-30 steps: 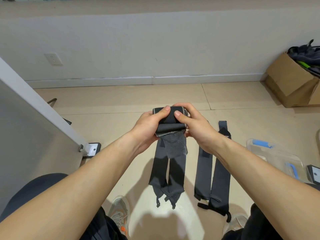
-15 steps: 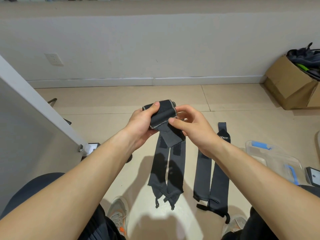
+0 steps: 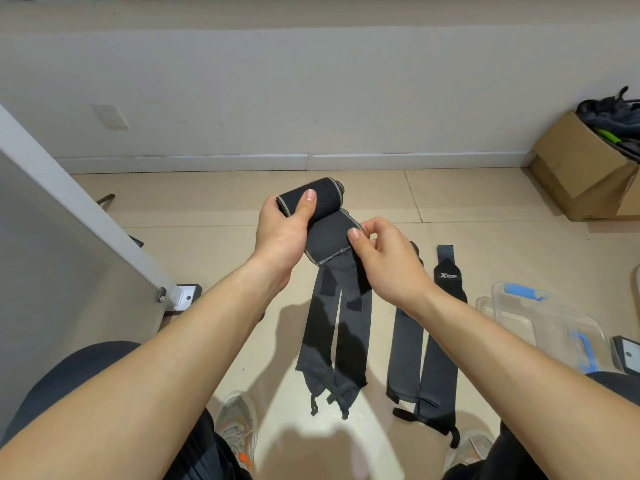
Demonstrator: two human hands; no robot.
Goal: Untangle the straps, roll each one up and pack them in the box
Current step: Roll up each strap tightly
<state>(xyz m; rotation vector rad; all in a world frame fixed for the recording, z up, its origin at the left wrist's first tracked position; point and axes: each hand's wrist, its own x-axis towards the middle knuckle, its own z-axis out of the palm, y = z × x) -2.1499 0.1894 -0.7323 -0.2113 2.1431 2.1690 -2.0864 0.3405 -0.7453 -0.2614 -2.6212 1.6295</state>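
Winding one strap
Our left hand [image 3: 281,233] grips the strap roll [image 3: 323,201] in the air above the floor [image 3: 207,202]; our right hand [image 3: 391,265] pinches its loose tail [image 3: 329,241]. The roll's long axis runs left to right, right end tipped away. Next, we judge, wrap the tail tight and fasten it; the flat straps [image 3: 334,337] and box [image 3: 549,317] wait below.

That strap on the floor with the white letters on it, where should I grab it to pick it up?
On the logo strap, probably the narrow far end, beyond the letters. Come from above and pinch its tip: it lies flat on the floor, and that end sits apart from the neighbouring strap, so fingers can slip under.
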